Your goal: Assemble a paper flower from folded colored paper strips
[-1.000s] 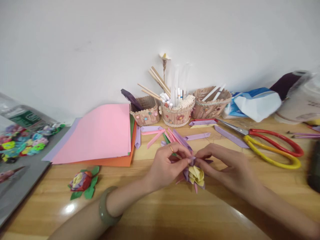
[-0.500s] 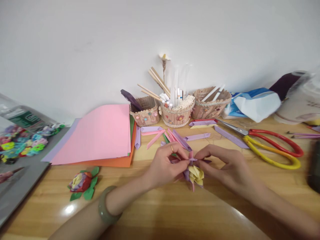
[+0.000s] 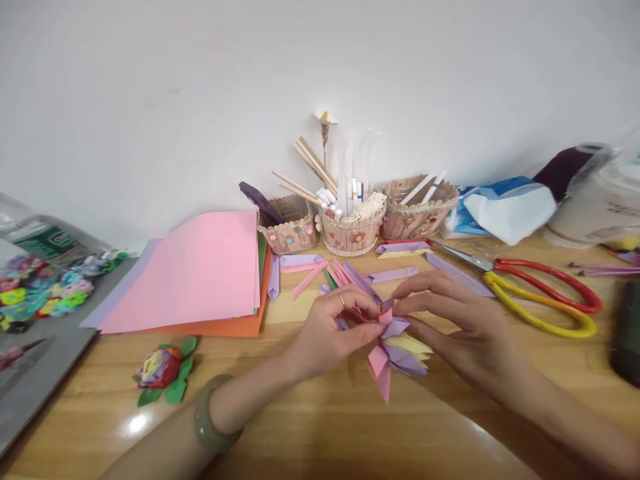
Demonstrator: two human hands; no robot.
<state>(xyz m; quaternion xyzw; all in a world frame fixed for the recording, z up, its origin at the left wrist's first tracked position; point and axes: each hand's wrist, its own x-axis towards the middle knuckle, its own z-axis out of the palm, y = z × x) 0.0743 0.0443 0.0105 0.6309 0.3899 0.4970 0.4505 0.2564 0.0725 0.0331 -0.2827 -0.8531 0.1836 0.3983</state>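
A folded paper flower [image 3: 400, 343] in pink, purple and yellow is held above the table, its petals pointing down and to the right. My left hand [image 3: 340, 330], with a ring and a green bangle, pinches its upper left part between thumb and fingers. My right hand [image 3: 450, 327] closes on its upper right side, the thumb beneath and the fingers above; some of the fingertips are hidden behind the petals. Just beyond my hands lie folded purple strips [image 3: 361, 280] and pink strips [image 3: 309, 280]. A finished paper flower [image 3: 159, 368] with green leaves rests at the left.
Scissors [image 3: 543, 287] with red and yellow handles lie at the right. A stack of coloured paper [image 3: 200, 273] sits at the left beside a grey board [image 3: 45, 373]. Decorated baskets [image 3: 353, 237] with pens and sticks line the wall, near a tissue pack [image 3: 500, 207].
The paper flower has been turned between my hands: its yellow centre now faces more to the right, and pink and purple petals face me. My right hand has shifted slightly upward.
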